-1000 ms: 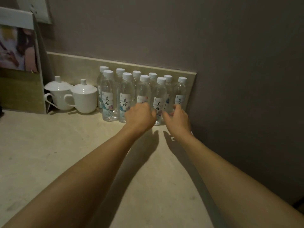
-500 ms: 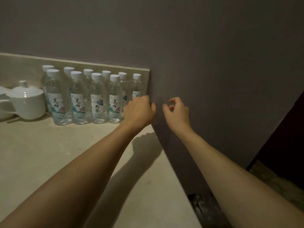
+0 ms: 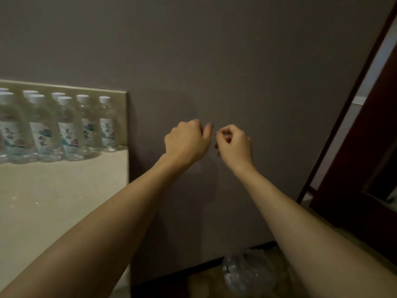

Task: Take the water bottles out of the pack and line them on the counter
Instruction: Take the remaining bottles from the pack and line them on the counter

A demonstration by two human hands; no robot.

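Clear plastic water bottles (image 3: 71, 127) with white caps stand upright in two close rows at the back of the pale counter (image 3: 60, 190), against its low backsplash (image 3: 64, 89), well to the left of both sets of fingers. In the head view, the only one, both bare forearms reach forward past the counter's right edge, so the hands hang in front of the grey-brown wall (image 3: 214, 61) with no surface beneath them.

Left hand (image 3: 185, 141): seen from the back, fingers curled inward into a loose fist, thumb tip showing at its right side, nothing visible in its hold. Right hand (image 3: 235, 145): fingers curled too, with thumb and forefinger drawn together at the left side; nothing can be seen between them. The two hands sit near each other, a narrow gap between thumb and knuckles.

Far below the fingers, on the floor at the foot of the wall, lies crumpled clear plastic wrap (image 3: 247, 274), blurred in the dim light. Right of the right hand stands a dark reddish door frame (image 3: 354, 147).
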